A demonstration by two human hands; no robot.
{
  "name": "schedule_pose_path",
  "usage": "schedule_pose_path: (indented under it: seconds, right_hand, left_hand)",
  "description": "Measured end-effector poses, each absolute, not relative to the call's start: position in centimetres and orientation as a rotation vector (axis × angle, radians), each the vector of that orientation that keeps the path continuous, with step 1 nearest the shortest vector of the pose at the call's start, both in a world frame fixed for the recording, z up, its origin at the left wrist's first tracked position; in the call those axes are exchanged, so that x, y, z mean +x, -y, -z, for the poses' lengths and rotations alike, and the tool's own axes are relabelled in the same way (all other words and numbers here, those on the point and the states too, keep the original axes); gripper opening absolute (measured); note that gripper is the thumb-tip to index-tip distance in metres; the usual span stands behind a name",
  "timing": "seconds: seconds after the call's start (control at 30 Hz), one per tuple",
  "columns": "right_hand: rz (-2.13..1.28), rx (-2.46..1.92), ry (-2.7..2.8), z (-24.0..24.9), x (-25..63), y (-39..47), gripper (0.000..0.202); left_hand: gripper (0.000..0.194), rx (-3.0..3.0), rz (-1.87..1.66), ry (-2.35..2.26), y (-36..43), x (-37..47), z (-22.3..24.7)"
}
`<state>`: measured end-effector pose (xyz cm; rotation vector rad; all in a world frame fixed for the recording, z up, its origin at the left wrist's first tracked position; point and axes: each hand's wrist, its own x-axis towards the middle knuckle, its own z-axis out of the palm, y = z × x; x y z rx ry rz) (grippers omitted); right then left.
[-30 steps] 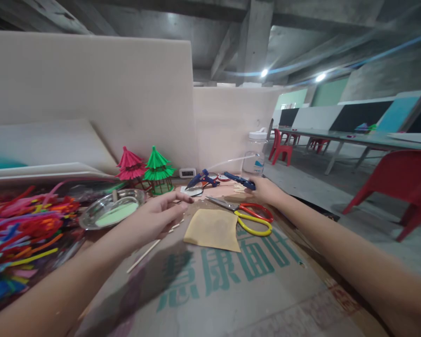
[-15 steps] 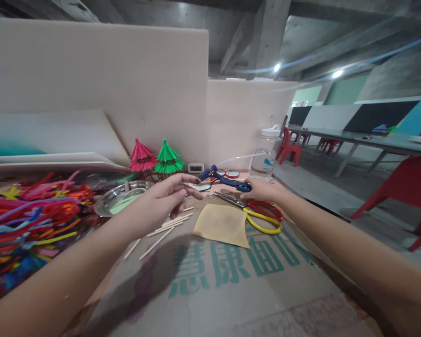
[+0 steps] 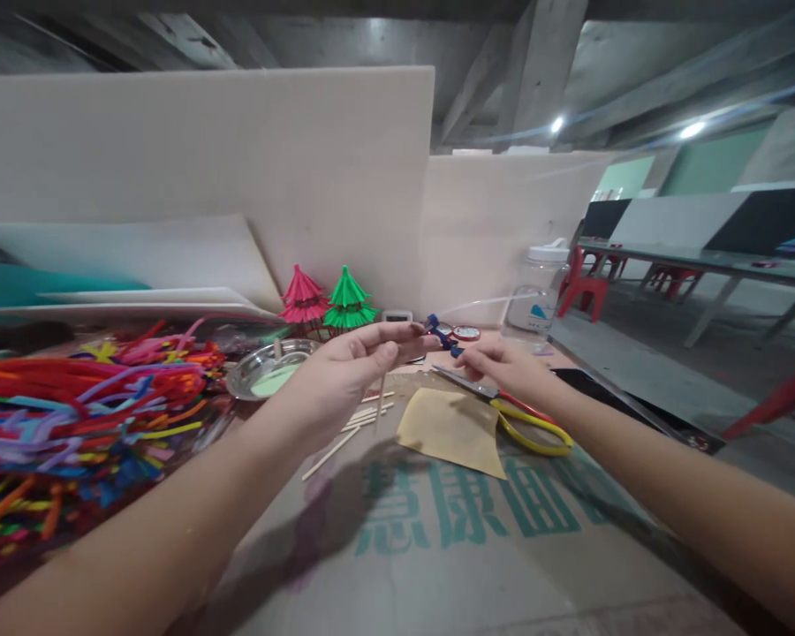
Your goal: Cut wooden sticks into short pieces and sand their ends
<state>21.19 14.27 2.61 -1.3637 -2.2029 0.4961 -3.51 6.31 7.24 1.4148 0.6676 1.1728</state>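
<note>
My left hand [image 3: 354, 367] has its thumb and fingers closed on a thin wooden stick [image 3: 380, 402] that points down. My right hand [image 3: 500, 364] grips the handle of a dark blue glue gun [image 3: 442, 329], whose nozzle end is close to my left fingertips; a pale glue stick trails from it. Below lies a yellowish square sheet [image 3: 451, 431]. Scissors [image 3: 533, 428] with red and yellow handles lie beside it, partly over its corner. Several loose sticks [image 3: 331, 452] rest on the cardboard [image 3: 437, 574] left of the sheet.
Colourful pipe cleaners [image 3: 86, 415] heap at the left, beside a metal bowl [image 3: 238, 380]. A pink tree [image 3: 303, 296] and a green tree [image 3: 348, 299] stand behind. A clear bottle [image 3: 533, 300] is at the back right. Red chairs [image 3: 589, 287] stand beyond the table.
The view has shifted left. My left hand has closed its fingers, with a stick now showing below them. The glue gun has turned, its handle now largely hidden by my right hand.
</note>
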Motion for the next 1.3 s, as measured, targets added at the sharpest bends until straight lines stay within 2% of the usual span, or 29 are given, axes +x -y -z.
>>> schedule_pose_path:
  seconds: [0.03,0.07,0.13,0.23,0.37,0.53,0.77,0.93,1.03,1.13,1.23,1.3]
  right_hand:
    - [-0.617,-1.257,2.208,-2.7,20.0,-12.6,0.048]
    - [-0.874,-1.062,2.133,-2.7,18.8,-11.0,0.047]
    - [-1.227,-0.796,2.004,-2.2,16.6,-8.1,0.032]
    - [-1.432,-0.703,1.857,-0.5,14.7,-5.9,0.019]
    - [-1.317,-0.776,1.864,1.7,14.6,-5.9,0.017]
    - [-1.195,-0.809,1.924,2.2,15.1,-6.2,0.018]
    - [-1.222,-0.888,1.952,2.9,14.7,-6.4,0.020]
    - [-0.981,-0.897,2.041,1.5,15.5,-6.9,0.019]
    - [-0.551,-1.007,2.261,-1.4,17.8,-9.8,0.016]
    - [0.050,-1.623,2.300,-3.8,21.5,-15.0,0.027]
    - [0.138,-1.964,2.240,-4.1,24.9,-20.4,0.026]
    - [0.131,-2.097,2.232,-3.4,26.1,-23.1,0.031]
  left_hand:
    - [0.023,1.382,-1.202,-0.650,-6.2,-3.1,-6.9]
    - [0.023,1.353,-1.228,-0.642,-6.1,-2.6,-6.6]
    - [0.025,1.332,-1.223,-0.657,-5.8,-1.7,-5.9]
    - [0.031,1.391,-1.104,-0.768,-5.1,-0.8,-5.0]
    - [0.040,1.513,-1.013,-0.865,-4.8,-1.3,-3.7]
    - [0.022,1.705,-0.992,-1.074,-4.5,-2.7,-0.8]
    - [0.026,1.805,-1.105,-1.105,-4.1,-2.6,0.7]
    - [0.024,1.844,-1.152,-1.135,-4.1,-2.7,1.1]
    - [0.024,1.828,-1.205,-1.217,-4.2,-2.9,1.6]
    - [0.028,1.823,-1.172,-1.245,-4.5,-3.0,2.0]
    - [0.031,1.830,-1.119,-1.239,-4.7,-3.0,2.3]
    - [0.033,1.827,-1.090,-1.231,-4.7,-3.0,2.4]
